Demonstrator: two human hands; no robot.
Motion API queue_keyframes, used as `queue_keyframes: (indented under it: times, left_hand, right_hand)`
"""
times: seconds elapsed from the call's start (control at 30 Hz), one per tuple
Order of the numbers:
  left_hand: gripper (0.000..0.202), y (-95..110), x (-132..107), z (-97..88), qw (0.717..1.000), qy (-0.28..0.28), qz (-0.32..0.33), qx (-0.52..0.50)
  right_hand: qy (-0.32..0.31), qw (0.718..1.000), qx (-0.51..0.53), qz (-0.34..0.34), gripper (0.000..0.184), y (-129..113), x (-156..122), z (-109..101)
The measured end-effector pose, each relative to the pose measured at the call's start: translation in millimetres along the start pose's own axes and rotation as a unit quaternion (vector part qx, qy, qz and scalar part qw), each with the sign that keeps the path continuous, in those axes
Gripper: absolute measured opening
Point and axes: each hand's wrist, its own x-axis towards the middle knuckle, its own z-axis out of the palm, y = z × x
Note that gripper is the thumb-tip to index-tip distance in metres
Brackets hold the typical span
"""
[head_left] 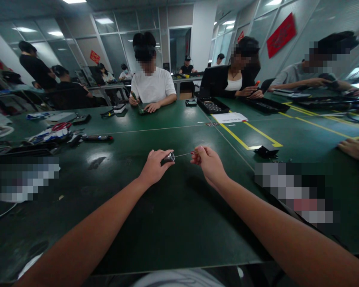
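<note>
My left hand (156, 165) is closed round a short dark cylinder (169, 158) with a shiny ringed end turned toward the right. My right hand (208, 160) pinches a thin-shafted tool (184, 154), with a bit of red showing at the fingertips. The slender metal shaft runs from those fingers to the open end of the cylinder. Whether its tip is inside or only touching the rim, I cannot tell. Most of the tool's handle is hidden in my fingers. Both hands are just above the green table (179, 223).
On the left lie a black pen-like tool (97, 138) and a pile of gloves (49, 133). A small black part (266, 151) sits right of my hands. Black trays (212, 106) stand farther back. Co-workers sit across the table; another person's hand (356, 149) rests at right.
</note>
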Motion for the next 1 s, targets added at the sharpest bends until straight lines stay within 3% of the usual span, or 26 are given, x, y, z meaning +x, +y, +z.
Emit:
queue_keyframes:
  times: [0.13, 0.33, 0.53, 0.7, 1.0]
  left_hand:
    - [0.048, -1.0, 0.1, 1.1, 1.000, -0.017, -0.004, -0.005]
    - [0.030, -1.5, 0.4, 2.4, 1.000, 0.005, -0.007, -0.015]
    - [0.035, -2.0, 0.5, 0.6, 1.000, -0.007, 0.001, -0.009]
    - [0.035, -1.9, -0.1, 0.7, 1.000, -0.008, 0.002, -0.008]
    - [0.035, -1.6, 0.3, 1.4, 1.000, 0.000, 0.004, -0.006]
  right_hand:
    - [0.004, 1.000, 0.017, 0.020, 0.029, 1.3, 1.6, 0.5]
    - [0.002, 1.000, 0.009, 0.003, 0.033, 2.1, 2.6, 1.0]
    - [-0.012, 1.000, 0.004, -0.003, 0.034, 0.0, 1.9, -0.6]
    - [0.018, 0.999, -0.003, -0.038, 0.030, -2.4, 0.7, -1.0]
    - [-0.011, 0.996, -0.054, -0.064, 0.027, -2.5, -2.4, 0.3]
